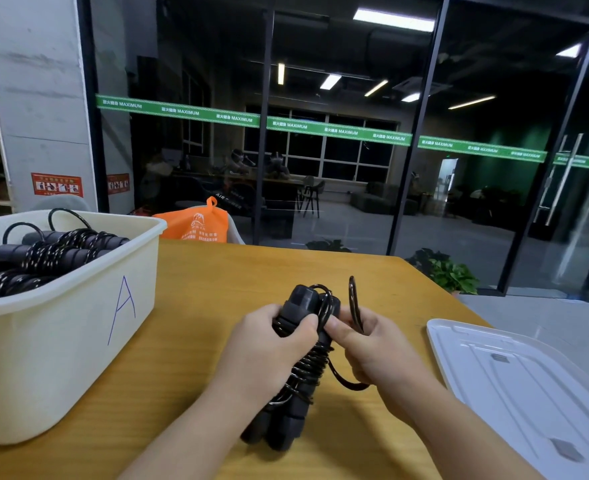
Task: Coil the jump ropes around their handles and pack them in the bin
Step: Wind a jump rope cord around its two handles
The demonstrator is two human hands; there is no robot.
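Left hand (pixel 272 344) grips paired black handles (pixel 286 420), rope wound around them, above wooden table (pixel 199 306). Right hand (pixel 372 344) pinches free rope loop (pixel 353 303). Bin (pixel 78 327) at left holds coiled ropes (pixel 43 258).

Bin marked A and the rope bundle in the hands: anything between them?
Head view: only bare table between the bin and the rope bundle.

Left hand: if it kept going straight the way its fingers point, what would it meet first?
The left hand points right, its fingers curled round the jump rope handles. Past those, the right hand likely comes first.
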